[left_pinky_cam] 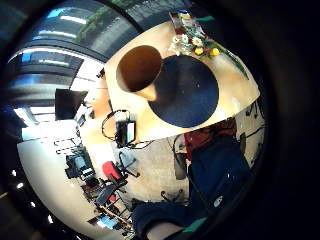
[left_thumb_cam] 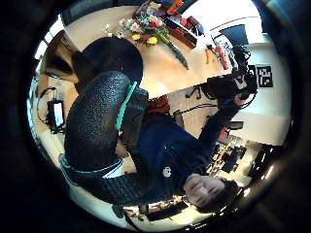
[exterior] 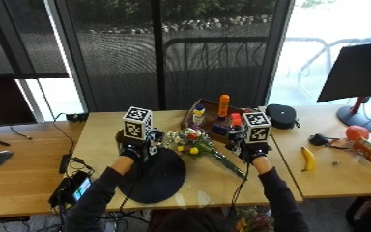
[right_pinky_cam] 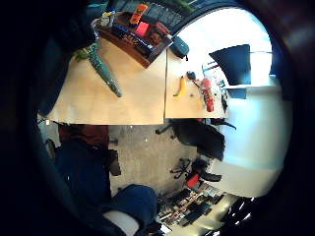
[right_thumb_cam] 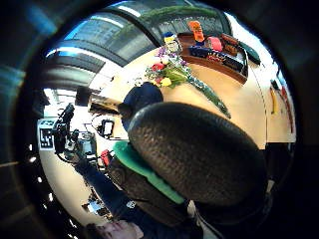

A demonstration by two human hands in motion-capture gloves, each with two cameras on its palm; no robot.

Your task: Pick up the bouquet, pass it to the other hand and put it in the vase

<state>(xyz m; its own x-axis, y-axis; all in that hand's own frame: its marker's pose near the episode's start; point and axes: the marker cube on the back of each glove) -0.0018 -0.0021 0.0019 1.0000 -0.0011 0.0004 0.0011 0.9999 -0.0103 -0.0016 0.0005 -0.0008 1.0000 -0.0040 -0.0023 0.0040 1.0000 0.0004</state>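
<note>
Bouquet not yet picked up, both hands raised either side of it.

From the table [exterior: 249,181] down: I see the dark mat [exterior: 154,180] with the vase [left_pinky_cam: 139,69] at its far edge, the bouquet [exterior: 198,145] lying flat just beside, stems toward my right hand [exterior: 255,151]. I cannot tell either hand's finger state. I'd take the stems low with the right, then pass to the left hand [exterior: 133,152], nearest the vase.

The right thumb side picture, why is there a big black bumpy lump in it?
In the right thumb side palm view a glove finger sits very near the camera, hiding part of the table; the bouquet shows beyond. The outside view shows the whole bouquet.
</note>
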